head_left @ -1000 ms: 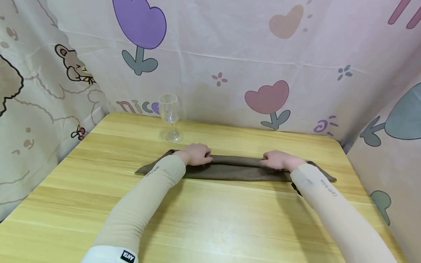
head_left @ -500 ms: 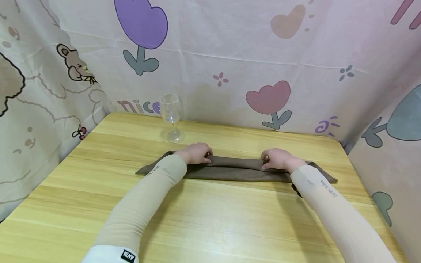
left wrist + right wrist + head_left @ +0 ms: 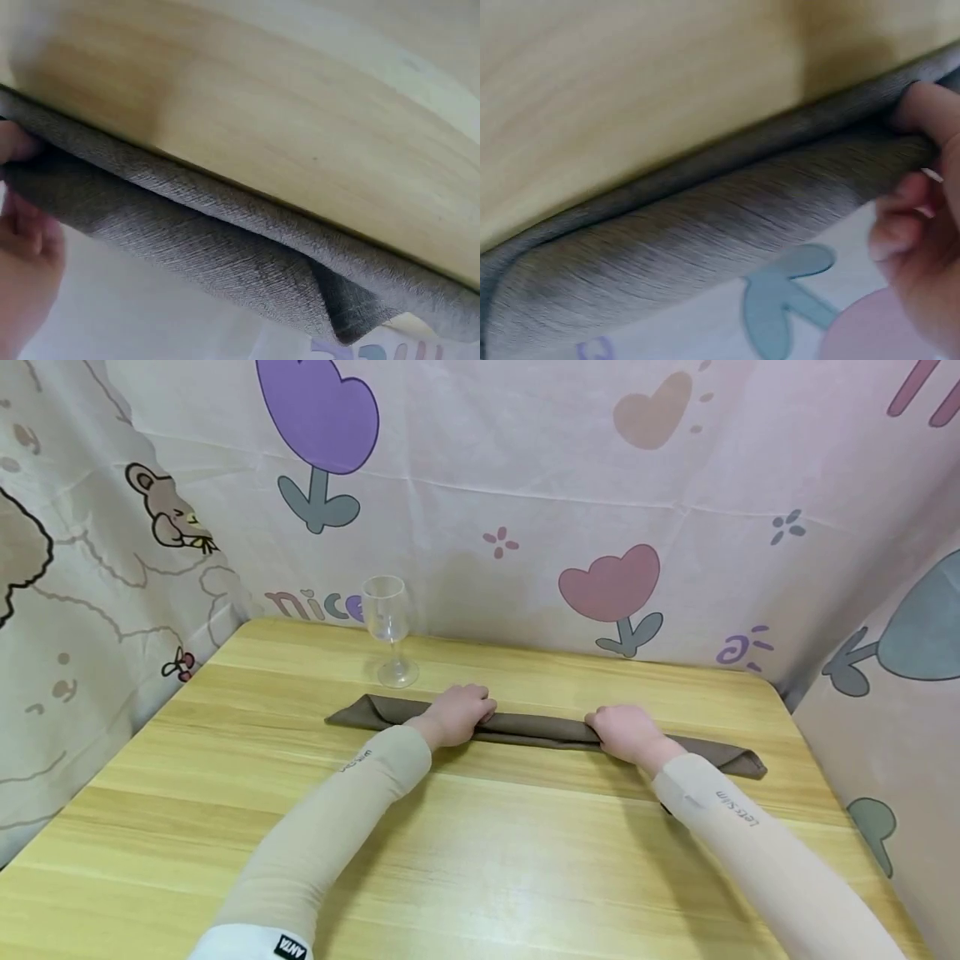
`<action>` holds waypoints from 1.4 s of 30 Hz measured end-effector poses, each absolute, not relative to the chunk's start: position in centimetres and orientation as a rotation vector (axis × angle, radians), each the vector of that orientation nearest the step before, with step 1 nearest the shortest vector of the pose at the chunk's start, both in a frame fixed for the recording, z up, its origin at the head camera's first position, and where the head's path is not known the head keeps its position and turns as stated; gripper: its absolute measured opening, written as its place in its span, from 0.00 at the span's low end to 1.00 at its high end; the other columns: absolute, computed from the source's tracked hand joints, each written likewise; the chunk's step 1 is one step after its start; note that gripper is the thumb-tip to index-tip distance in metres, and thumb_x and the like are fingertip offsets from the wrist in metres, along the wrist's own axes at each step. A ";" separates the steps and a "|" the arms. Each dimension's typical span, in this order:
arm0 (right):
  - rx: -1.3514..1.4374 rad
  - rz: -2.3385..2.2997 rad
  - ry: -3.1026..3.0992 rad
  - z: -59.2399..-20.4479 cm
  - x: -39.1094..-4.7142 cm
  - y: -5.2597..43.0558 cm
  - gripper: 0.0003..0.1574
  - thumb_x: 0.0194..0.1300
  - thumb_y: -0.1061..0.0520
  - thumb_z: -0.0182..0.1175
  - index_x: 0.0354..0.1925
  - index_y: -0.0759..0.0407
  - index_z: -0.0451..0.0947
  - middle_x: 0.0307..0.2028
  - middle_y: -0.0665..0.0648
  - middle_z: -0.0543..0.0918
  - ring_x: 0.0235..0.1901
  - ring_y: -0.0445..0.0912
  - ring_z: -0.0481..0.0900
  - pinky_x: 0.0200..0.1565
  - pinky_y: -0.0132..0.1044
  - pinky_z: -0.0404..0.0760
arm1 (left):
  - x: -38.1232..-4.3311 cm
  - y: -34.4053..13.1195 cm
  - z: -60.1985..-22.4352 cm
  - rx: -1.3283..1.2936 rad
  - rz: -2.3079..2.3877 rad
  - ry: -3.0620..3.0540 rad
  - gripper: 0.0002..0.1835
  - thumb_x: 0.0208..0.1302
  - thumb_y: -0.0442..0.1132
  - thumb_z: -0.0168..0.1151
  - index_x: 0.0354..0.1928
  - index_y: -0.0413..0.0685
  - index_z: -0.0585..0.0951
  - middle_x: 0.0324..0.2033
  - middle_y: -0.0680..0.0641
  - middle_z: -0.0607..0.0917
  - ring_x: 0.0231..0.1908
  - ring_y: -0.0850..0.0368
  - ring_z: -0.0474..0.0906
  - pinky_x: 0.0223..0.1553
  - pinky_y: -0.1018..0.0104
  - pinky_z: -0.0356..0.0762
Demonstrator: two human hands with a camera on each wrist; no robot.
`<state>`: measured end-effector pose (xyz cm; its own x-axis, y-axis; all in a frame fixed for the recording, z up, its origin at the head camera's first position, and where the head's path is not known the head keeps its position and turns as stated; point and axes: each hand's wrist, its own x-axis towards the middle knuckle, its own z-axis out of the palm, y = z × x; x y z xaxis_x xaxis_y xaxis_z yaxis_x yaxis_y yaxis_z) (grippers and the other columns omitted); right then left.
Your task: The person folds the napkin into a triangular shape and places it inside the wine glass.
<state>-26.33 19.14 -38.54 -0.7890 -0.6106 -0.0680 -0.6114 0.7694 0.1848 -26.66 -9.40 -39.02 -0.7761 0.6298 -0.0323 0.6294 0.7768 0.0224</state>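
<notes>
A dark brown cloth (image 3: 536,728), folded into a long narrow roll, lies across the far half of the table. My left hand (image 3: 459,714) grips it left of its middle, and my right hand (image 3: 624,731) grips it on the right. In the left wrist view the thumb is tucked into the fold of the cloth (image 3: 195,232), with fingers curled on its other side. The right wrist view has the thumb in the cloth's fold (image 3: 705,217) and the fingers curled at its outer edge. The cloth's pointed ends stick out past both hands.
A clear stemmed glass (image 3: 388,627) stands upright behind the cloth, to the left. The wooden table (image 3: 480,860) ends at a printed curtain (image 3: 480,468) at the back, with more curtain along both sides.
The cloth has been rolled over, so its near flap has narrowed to a thin strip. Both hands have closed on the roll, the left shifting slightly right. The glass has stayed put.
</notes>
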 end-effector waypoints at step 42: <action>-0.551 -0.410 2.652 -37.1 -26.0 20.5 0.21 0.59 0.50 0.63 0.18 0.53 0.66 0.16 0.47 0.66 0.19 0.41 0.64 0.26 0.33 0.64 | -27.0 -8.8 -38.4 0.568 0.448 2.745 0.12 0.62 0.47 0.62 0.43 0.50 0.82 0.43 0.50 0.83 0.44 0.55 0.78 0.50 0.57 0.74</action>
